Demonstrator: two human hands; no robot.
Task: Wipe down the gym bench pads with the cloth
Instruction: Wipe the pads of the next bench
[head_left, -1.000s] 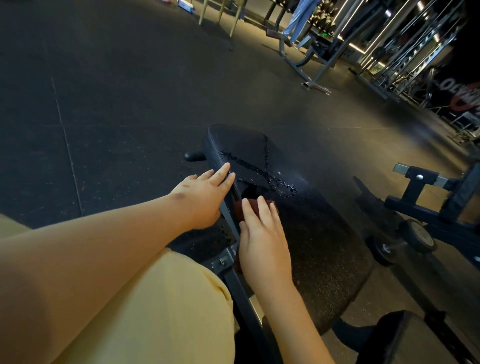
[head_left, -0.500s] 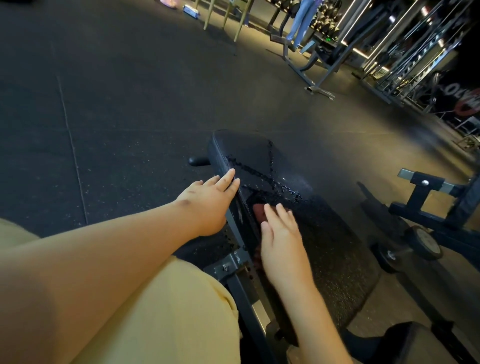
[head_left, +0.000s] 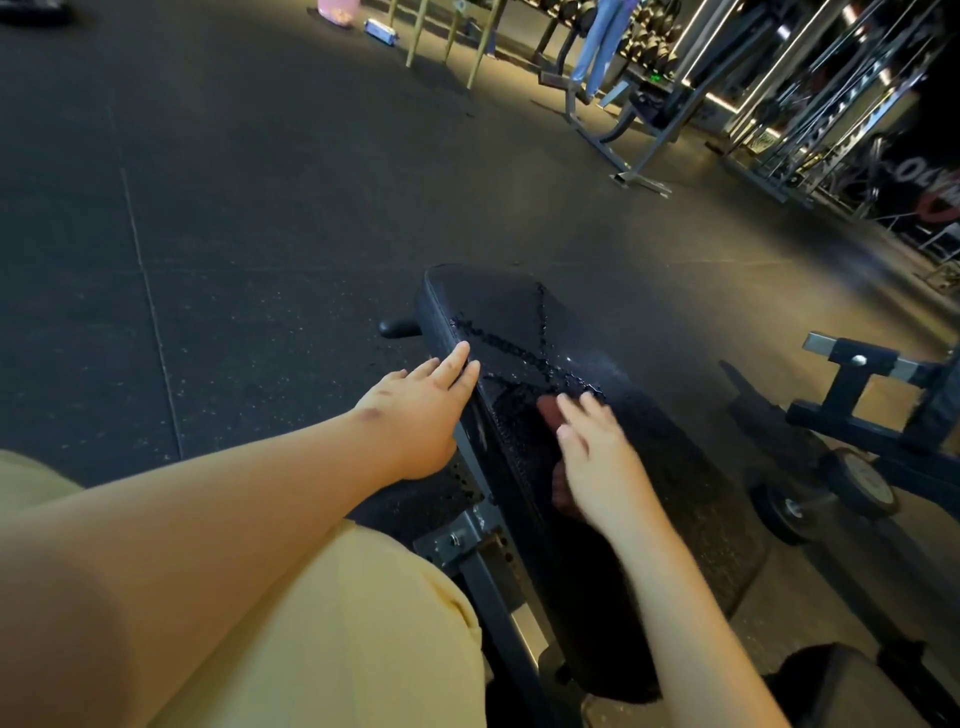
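Dark rubber gym floor (head_left: 260, 208) around black bench pad (head_left: 498, 306) beaded with droplets (head_left: 540, 358). Left hand (head_left: 415, 415) resting on pad's left edge, fingers (head_left: 457, 364) straight. Right hand (head_left: 597, 467) pressing reddish cloth (head_left: 548, 410) onto pad, fingers (head_left: 576, 415) extended, cloth mostly hidden beneath.

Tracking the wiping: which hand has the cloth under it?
The right hand, fingers straight over the reddish cloth on the bench pad; the left hand only touches the pad's edge.
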